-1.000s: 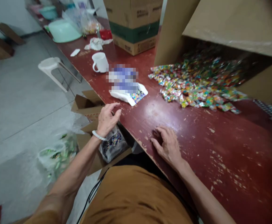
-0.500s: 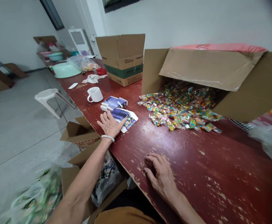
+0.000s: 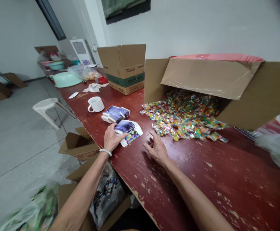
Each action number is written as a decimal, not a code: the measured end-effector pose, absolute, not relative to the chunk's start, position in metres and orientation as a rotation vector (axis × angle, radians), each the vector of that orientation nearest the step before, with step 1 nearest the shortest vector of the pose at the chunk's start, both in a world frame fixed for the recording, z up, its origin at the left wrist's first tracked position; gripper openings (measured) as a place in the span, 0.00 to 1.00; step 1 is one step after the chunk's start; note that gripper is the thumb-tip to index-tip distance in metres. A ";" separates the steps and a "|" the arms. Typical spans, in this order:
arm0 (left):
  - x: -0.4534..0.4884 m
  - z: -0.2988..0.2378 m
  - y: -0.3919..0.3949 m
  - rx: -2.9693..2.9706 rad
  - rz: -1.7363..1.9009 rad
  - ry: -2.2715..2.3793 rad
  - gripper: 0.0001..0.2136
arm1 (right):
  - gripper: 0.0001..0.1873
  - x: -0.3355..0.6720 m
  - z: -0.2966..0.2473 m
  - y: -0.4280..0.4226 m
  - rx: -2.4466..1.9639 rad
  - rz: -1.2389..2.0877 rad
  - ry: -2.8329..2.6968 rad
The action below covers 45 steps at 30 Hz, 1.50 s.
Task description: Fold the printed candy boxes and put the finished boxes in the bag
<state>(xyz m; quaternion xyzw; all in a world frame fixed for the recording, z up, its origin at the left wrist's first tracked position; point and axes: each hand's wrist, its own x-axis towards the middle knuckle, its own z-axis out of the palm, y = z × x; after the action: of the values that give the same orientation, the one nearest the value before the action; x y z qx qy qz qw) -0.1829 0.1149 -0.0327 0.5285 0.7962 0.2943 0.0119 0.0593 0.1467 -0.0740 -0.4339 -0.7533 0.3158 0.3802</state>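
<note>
A flat, unfolded small carton (image 3: 133,130), printed purple and in bright colours, lies near the table's front edge. Over its left side is my left hand (image 3: 113,138), with a white beaded bracelet at the wrist. The thumb presses on the carton and the fingers curl round its left edge. My right hand (image 3: 157,149) is just right of the carton, its fingers half bent and apart, with nothing visible in them. Behind the carton lies a stack of more flat purple cartons (image 3: 117,114). Small clear packets of colourful candy (image 3: 178,123) spill from a cardboard box (image 3: 202,75) lying on its side.
A white mug (image 3: 96,104) stands beyond the cartons. Farther back are an upright cardboard box (image 3: 124,70) and a pale green basin (image 3: 66,79). Below the table's left edge are open cartons (image 3: 78,142), a lined box of dark packets (image 3: 106,192) and a white stool (image 3: 49,107).
My left hand, spread flat before, has curled round the carton's left edge. My right hand has moved forward and left, close to the carton. The view has tilted slightly upward.
</note>
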 end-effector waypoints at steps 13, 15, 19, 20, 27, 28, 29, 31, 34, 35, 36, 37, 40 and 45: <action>-0.178 -0.027 0.137 1.819 0.790 1.904 0.37 | 0.39 0.056 -0.085 0.142 -1.161 0.740 -1.851; -0.180 -0.025 0.142 1.844 0.746 1.930 0.40 | 0.39 0.057 -0.085 0.138 -1.176 0.722 -1.827; -0.174 -0.024 0.140 1.944 0.675 2.050 0.39 | 0.37 0.055 -0.085 0.137 -1.166 0.691 -1.843; -0.170 -0.024 0.138 2.009 0.639 2.093 0.37 | 0.36 0.054 -0.085 0.137 -1.156 0.676 -1.849; -0.128 -0.023 0.091 2.553 0.506 2.130 0.30 | 0.32 0.058 -0.090 0.132 -1.127 0.661 -1.773; -0.122 -0.025 0.079 2.631 0.503 2.093 0.30 | 0.30 0.064 -0.090 0.133 -1.135 0.648 -1.747; -0.117 -0.029 0.066 2.681 0.494 2.089 0.29 | 0.27 0.071 -0.090 0.135 -1.143 0.605 -1.728; -0.111 -0.037 0.045 2.675 0.466 2.167 0.25 | 0.23 0.092 -0.087 0.145 -1.172 0.432 -1.730; -0.108 -0.049 0.028 2.576 0.403 2.322 0.21 | 0.24 0.129 -0.073 0.175 -1.359 0.147 -1.803; -0.108 -0.052 0.026 2.550 0.390 2.354 0.20 | 0.25 0.141 -0.066 0.188 -1.470 0.084 -1.819; -0.108 -0.053 0.027 2.534 0.389 2.371 0.19 | 0.26 0.152 -0.059 0.203 -1.578 0.037 -1.823; -0.108 -0.054 0.028 2.524 0.396 2.374 0.18 | 0.27 0.161 -0.053 0.217 -1.675 0.009 -1.830; -0.108 -0.051 0.033 2.500 0.417 2.369 0.18 | 0.34 0.182 -0.039 0.252 -1.919 0.042 -1.853; -0.109 -0.044 0.040 2.422 0.396 2.382 0.20 | 0.37 0.200 -0.040 0.266 -2.050 0.169 -1.976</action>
<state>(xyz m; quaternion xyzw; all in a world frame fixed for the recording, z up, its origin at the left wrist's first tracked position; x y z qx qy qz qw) -0.1087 0.0399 -0.0445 0.7014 0.6897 0.1147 -0.1388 0.2005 0.2659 -0.0402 -0.7112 -0.6855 0.0587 0.1444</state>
